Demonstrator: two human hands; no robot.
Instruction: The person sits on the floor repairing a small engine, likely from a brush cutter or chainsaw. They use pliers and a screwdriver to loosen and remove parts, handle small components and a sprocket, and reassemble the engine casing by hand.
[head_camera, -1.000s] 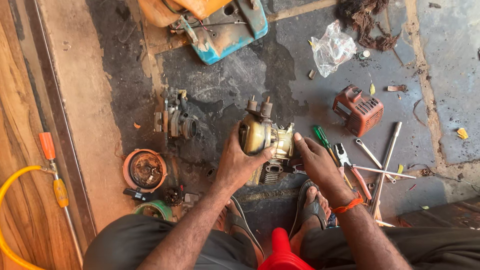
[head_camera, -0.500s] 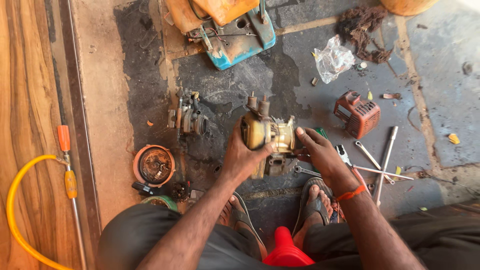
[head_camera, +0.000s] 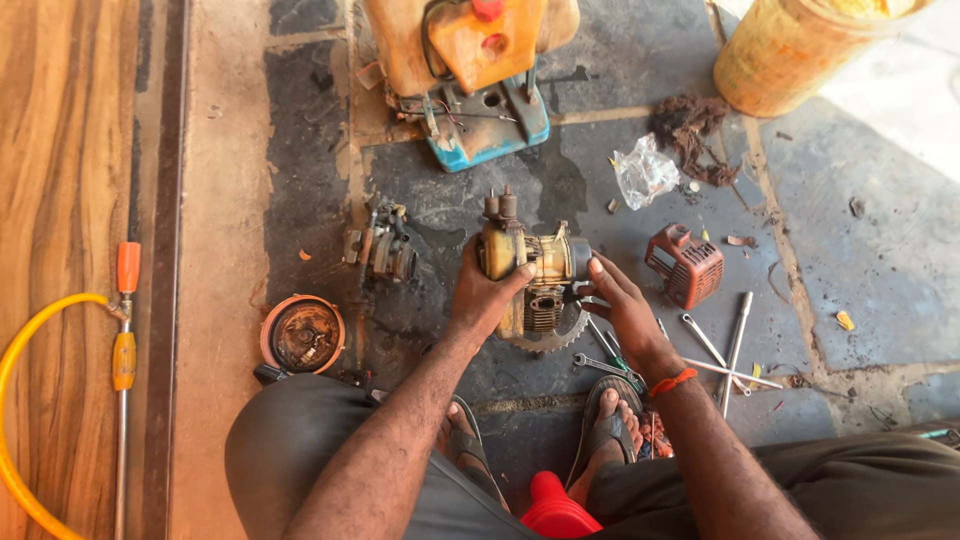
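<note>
A small grimy yellow engine block (head_camera: 532, 262) stands on the stained floor between my knees. My left hand (head_camera: 482, 296) wraps around its left side, gripping it. My right hand (head_camera: 622, 308) rests on its right end, fingers touching the housing near the cooling fins. A toothed flywheel (head_camera: 556, 336) shows under the engine. An orange band circles my right wrist.
Several spanners and a long socket tool (head_camera: 735, 348) lie to the right, near a red engine cover (head_camera: 685, 264). A carburettor part (head_camera: 383, 247) and round orange starter housing (head_camera: 302, 334) lie left. An orange-and-blue sprayer machine (head_camera: 470, 70) and a yellow bucket (head_camera: 790, 45) stand ahead. A yellow hose with lance (head_camera: 122, 340) lies far left.
The view has shifted forward, revealing more of the sprayer machine and the bucket. Both hands stay on the engine; my right hand has moved from beside it onto its right end.
</note>
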